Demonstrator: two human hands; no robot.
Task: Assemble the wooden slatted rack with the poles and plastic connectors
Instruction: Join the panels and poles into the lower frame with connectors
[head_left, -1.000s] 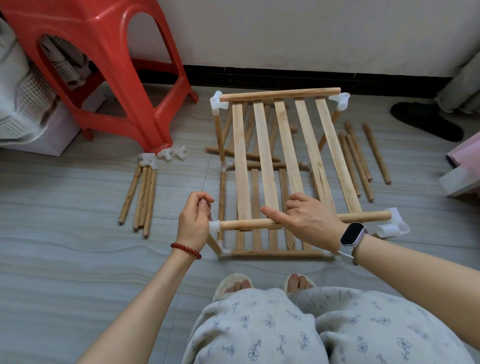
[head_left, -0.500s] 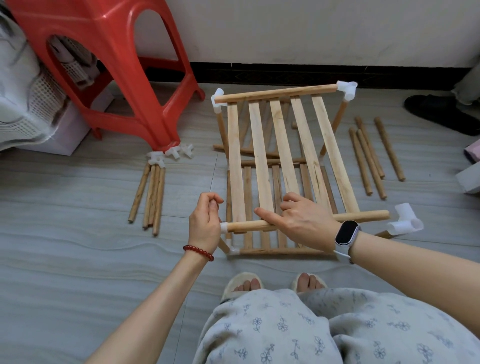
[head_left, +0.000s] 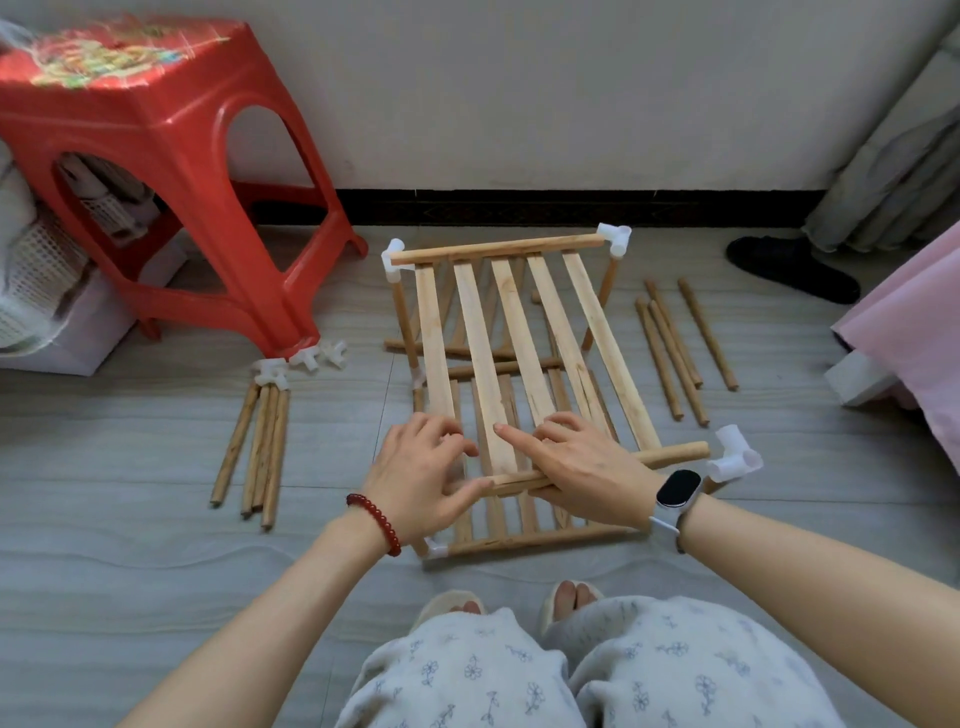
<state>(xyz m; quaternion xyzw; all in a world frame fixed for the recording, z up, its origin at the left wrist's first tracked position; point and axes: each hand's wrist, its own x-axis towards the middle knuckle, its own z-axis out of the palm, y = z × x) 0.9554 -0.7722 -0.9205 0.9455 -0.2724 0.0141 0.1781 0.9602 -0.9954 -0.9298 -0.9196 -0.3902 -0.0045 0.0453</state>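
rack: a two-tier wooden slatted rack (head_left: 519, 332) stands on the grey floor (head_left: 130, 545) in the middle of the view, its upper tier of five slats tilted, far end higher than near end.
near rail: the round pole (head_left: 670, 453) at the near edge of the upper tier runs left to right; its right end is bare and sits just beside, not inside, a white plastic connector (head_left: 735, 457).
far corners: white connectors cap both far ends of the upper tier, the left one (head_left: 393, 260) and the right one (head_left: 615, 238).
left hand: left hand (head_left: 421, 478), with a red bead bracelet (head_left: 376, 522) on the wrist, lies over the near left corner of the upper tier, fingers curled over the outer slat and thumb under the rail's left end; it grips that corner.
right hand: right hand (head_left: 582, 467), with a smartwatch (head_left: 678, 491) on the wrist, holds the near rail, thumb beneath it, forefinger stretched out straight across a slat toward the left.
spare poles, left: a bundle of poles (head_left: 260, 447) lies on the floor left of the rack, with loose white connectors (head_left: 301, 361) at its far end.
spare poles, right: four more poles (head_left: 680, 343) lie on the floor right of the rack.
surroundings: a red plastic stool (head_left: 171, 171) stands far left; a dark slipper (head_left: 789, 267) lies far right by the wall.
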